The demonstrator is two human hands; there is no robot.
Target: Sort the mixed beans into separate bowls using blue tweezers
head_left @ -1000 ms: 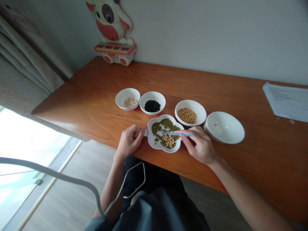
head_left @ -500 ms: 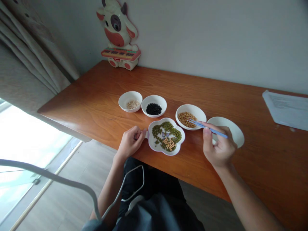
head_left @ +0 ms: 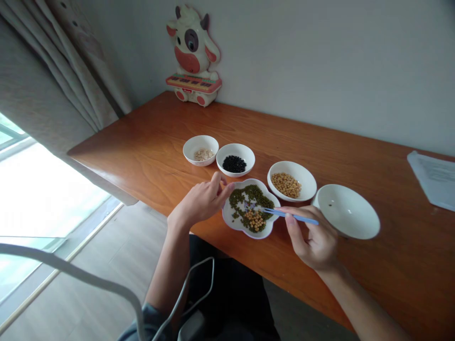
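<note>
My right hand (head_left: 314, 239) is closed on blue tweezers (head_left: 295, 217), whose tips are over the middle of a white flower-shaped dish (head_left: 227, 219). Inside the dish, green mung beans (head_left: 253, 192) form a ring around a printed picture, with a cluster of yellow soybeans (head_left: 254, 219) at the near side. Whether the tips grip a bean is too small to tell. My left hand (head_left: 199, 201) holds the dish at its left edge, thumb on the rim and the other fingers bent; the handle is hidden behind it.
Behind the dish stand white bowls with pale flat seeds (head_left: 203, 155), black beans (head_left: 234, 164) and soybeans (head_left: 285, 184). A white bowl (head_left: 350, 213) with a dark speck is at the right. A cow toy keyboard (head_left: 195, 80) and a paper in plastic (head_left: 435, 177) lie farther back.
My right hand has brought the tweezers left from the soybean bowl to over the dish. The left hand has shifted from the handle up to the dish's rim. The view has turned slightly.
</note>
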